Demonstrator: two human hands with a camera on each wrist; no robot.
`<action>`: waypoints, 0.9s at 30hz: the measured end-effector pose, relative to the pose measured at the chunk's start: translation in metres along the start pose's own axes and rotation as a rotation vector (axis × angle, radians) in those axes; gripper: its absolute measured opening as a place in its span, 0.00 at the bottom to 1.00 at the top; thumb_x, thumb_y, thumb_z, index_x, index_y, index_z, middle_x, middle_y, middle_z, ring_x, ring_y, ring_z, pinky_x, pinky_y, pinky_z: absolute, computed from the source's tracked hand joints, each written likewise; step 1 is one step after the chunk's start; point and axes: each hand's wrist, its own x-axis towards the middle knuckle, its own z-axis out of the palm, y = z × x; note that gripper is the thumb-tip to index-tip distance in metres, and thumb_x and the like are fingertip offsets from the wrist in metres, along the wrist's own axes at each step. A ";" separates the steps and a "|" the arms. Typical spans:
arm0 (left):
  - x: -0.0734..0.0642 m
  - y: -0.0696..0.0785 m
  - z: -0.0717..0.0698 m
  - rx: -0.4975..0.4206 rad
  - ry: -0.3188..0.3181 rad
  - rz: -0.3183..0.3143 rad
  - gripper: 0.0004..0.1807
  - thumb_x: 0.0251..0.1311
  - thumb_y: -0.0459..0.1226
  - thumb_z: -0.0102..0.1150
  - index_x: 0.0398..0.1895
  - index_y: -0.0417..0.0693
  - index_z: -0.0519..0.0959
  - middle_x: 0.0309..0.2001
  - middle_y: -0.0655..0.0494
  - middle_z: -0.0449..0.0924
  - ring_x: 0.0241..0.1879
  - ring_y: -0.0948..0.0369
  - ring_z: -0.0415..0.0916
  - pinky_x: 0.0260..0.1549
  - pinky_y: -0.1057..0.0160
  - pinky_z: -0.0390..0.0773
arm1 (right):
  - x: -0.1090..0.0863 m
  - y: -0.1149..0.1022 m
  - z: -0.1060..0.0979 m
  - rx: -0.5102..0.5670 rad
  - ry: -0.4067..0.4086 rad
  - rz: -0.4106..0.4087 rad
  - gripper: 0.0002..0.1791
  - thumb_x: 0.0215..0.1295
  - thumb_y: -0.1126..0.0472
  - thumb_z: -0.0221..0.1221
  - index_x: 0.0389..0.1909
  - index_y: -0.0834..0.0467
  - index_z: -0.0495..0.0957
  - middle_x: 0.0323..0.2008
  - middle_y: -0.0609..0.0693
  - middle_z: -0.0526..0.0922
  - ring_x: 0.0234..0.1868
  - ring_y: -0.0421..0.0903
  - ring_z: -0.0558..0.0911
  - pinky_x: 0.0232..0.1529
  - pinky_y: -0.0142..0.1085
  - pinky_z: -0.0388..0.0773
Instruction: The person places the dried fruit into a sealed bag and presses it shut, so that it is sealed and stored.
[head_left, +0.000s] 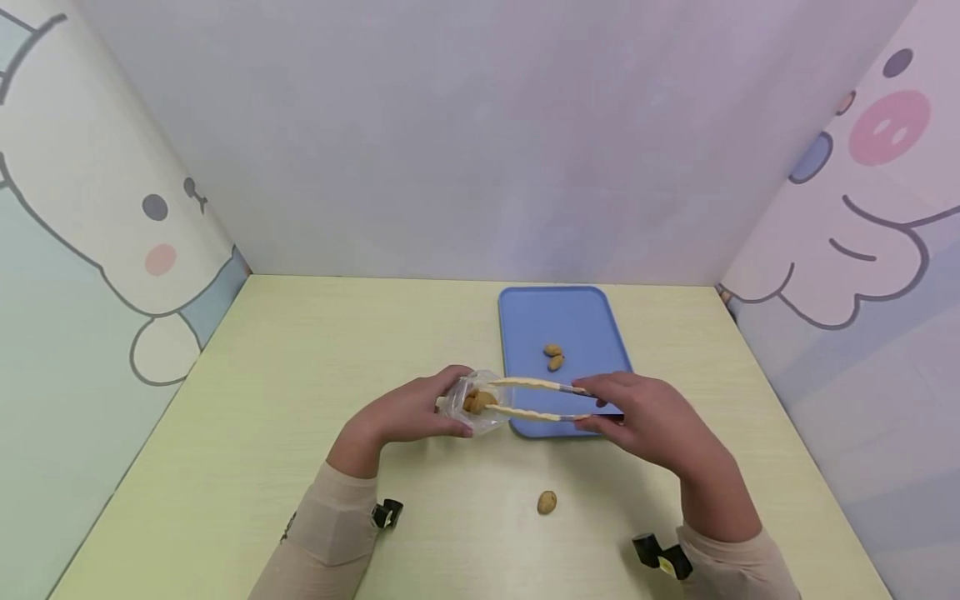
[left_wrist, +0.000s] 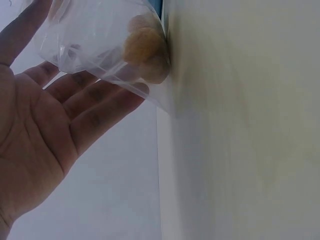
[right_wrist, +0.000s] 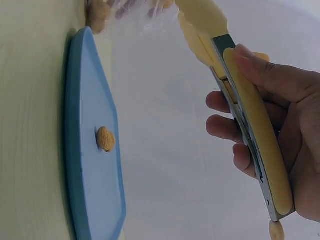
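Beside the near-left corner of the tray (head_left: pixel 562 312), the bag (head_left: pixel 468 388), likely limp, best pinched at its rim, is held by the left hand (head_left: pixel 416 410), tongs (head_left: pixel 532 383) by the right hand (head_left: pixel 648 417).

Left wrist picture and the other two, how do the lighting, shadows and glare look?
Head view: even light, soft shadow on the table near the right hand; left wrist: dimmer, pale glints on the clear bag; right wrist: brightest toward the upper right corner.
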 end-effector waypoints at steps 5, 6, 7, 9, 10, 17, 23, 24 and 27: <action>0.000 0.001 0.000 0.001 -0.003 -0.003 0.41 0.50 0.59 0.70 0.67 0.71 0.61 0.45 0.68 0.76 0.41 0.63 0.74 0.43 0.59 0.73 | -0.001 0.001 0.000 0.003 -0.002 0.002 0.27 0.54 0.48 0.71 0.55 0.50 0.81 0.43 0.42 0.85 0.36 0.37 0.83 0.30 0.34 0.76; 0.000 0.001 0.000 -0.001 -0.004 -0.004 0.42 0.50 0.58 0.70 0.68 0.70 0.61 0.45 0.68 0.76 0.41 0.63 0.74 0.43 0.59 0.73 | -0.001 0.001 0.000 0.007 -0.001 0.005 0.27 0.53 0.49 0.72 0.55 0.50 0.81 0.43 0.42 0.85 0.36 0.37 0.82 0.30 0.33 0.75; -0.001 0.001 0.000 -0.004 -0.006 -0.004 0.42 0.50 0.58 0.70 0.68 0.70 0.61 0.45 0.68 0.76 0.41 0.63 0.74 0.43 0.59 0.73 | -0.002 0.002 -0.001 0.009 0.001 0.009 0.28 0.53 0.48 0.72 0.55 0.50 0.80 0.42 0.42 0.85 0.36 0.37 0.82 0.29 0.33 0.74; -0.001 0.001 0.000 -0.008 -0.010 -0.002 0.42 0.51 0.57 0.70 0.68 0.69 0.61 0.45 0.67 0.76 0.42 0.63 0.74 0.44 0.58 0.73 | -0.003 0.003 -0.003 0.020 0.006 0.024 0.29 0.51 0.49 0.73 0.56 0.50 0.80 0.41 0.41 0.84 0.36 0.37 0.81 0.29 0.32 0.73; -0.001 0.001 0.000 -0.011 -0.011 -0.001 0.42 0.51 0.57 0.70 0.68 0.69 0.61 0.46 0.66 0.76 0.43 0.63 0.74 0.44 0.58 0.73 | -0.004 0.004 -0.004 0.029 0.009 0.034 0.30 0.51 0.49 0.73 0.56 0.50 0.79 0.41 0.41 0.83 0.36 0.37 0.81 0.28 0.31 0.73; 0.000 0.000 0.000 -0.007 -0.007 0.000 0.42 0.50 0.58 0.70 0.68 0.70 0.61 0.50 0.59 0.78 0.45 0.62 0.73 0.47 0.57 0.72 | -0.009 0.017 -0.013 0.076 0.007 0.128 0.34 0.49 0.47 0.74 0.59 0.49 0.77 0.41 0.40 0.81 0.37 0.35 0.79 0.29 0.31 0.74; 0.000 -0.001 0.001 -0.007 -0.004 0.002 0.42 0.50 0.59 0.70 0.68 0.69 0.61 0.51 0.59 0.78 0.46 0.63 0.73 0.48 0.57 0.72 | -0.014 0.034 -0.015 0.112 -0.008 0.222 0.33 0.52 0.45 0.72 0.58 0.50 0.76 0.36 0.38 0.78 0.32 0.37 0.75 0.31 0.32 0.72; 0.000 -0.001 0.001 -0.006 -0.003 0.003 0.43 0.50 0.59 0.70 0.68 0.69 0.61 0.51 0.59 0.78 0.46 0.63 0.73 0.48 0.57 0.72 | -0.014 0.037 -0.015 0.117 -0.016 0.244 0.33 0.52 0.43 0.72 0.58 0.50 0.75 0.36 0.38 0.78 0.33 0.37 0.75 0.31 0.32 0.72; 0.001 -0.002 0.001 -0.005 -0.002 0.004 0.43 0.49 0.59 0.70 0.68 0.69 0.61 0.52 0.59 0.78 0.47 0.63 0.73 0.49 0.56 0.72 | -0.016 0.044 -0.016 0.137 -0.053 0.322 0.35 0.53 0.39 0.69 0.60 0.50 0.74 0.39 0.40 0.79 0.36 0.41 0.76 0.32 0.35 0.71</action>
